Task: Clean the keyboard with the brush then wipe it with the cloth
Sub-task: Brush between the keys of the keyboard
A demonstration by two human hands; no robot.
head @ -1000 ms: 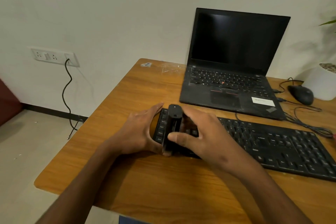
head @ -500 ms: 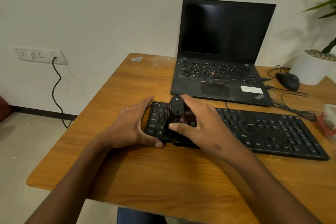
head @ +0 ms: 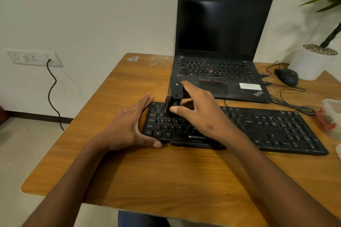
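A black keyboard point(head: 267, 129) lies across the wooden desk in front of me. My right hand point(head: 201, 110) grips a black brush point(head: 174, 97) between thumb and fingers, its bristle end down on the upper left keys and its handle tilted away from me. My left hand point(head: 127, 125) lies flat against the keyboard's left end, fingers straight along the side and thumb at the front corner. No cloth is visible.
An open black laptop point(head: 221, 46) stands behind the keyboard. A black mouse point(head: 287, 76) with cables and a white plant pot point(head: 311, 64) sit at the back right. A small clear container point(head: 332, 116) with a red part is at the right edge. The desk point(head: 147, 177) ends near me.
The brush has moved from the keyboard's front left keys back to the top row, its handle now tipped away. My left hand stays on the keyboard's left end. The camera view shifted slightly.
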